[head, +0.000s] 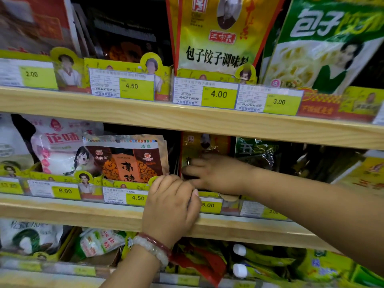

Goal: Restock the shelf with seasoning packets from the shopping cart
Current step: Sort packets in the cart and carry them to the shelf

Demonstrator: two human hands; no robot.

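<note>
Right now the dark yellow seasoning packet point(204, 148) stands upright on the middle shelf point(104, 213), in the slot between the brown-and-orange packets point(128, 161) on its left and a green packet point(253, 151) on its right. The right hand point(214, 173) lies across the packet's lower half, fingers stretched leftward and close together, flat against its front; whether the thumb hooks behind it I cannot tell, as that area is dark and blurred. The left hand point(170, 204) sits just below and to the left, knuckles up, fingers curled over the front rail of the shelf beside the 4.50 price tag point(137, 198), apparently holding nothing else. Its wrist wears a pale bead bracelet point(151, 249) and a red bangle point(154, 241). Above, on the upper shelf point(187, 119), a larger yellow packet point(216, 36) stands behind a 4.00 tag point(218, 94), with a green-and-white packet point(324, 44) next to it.
</note>
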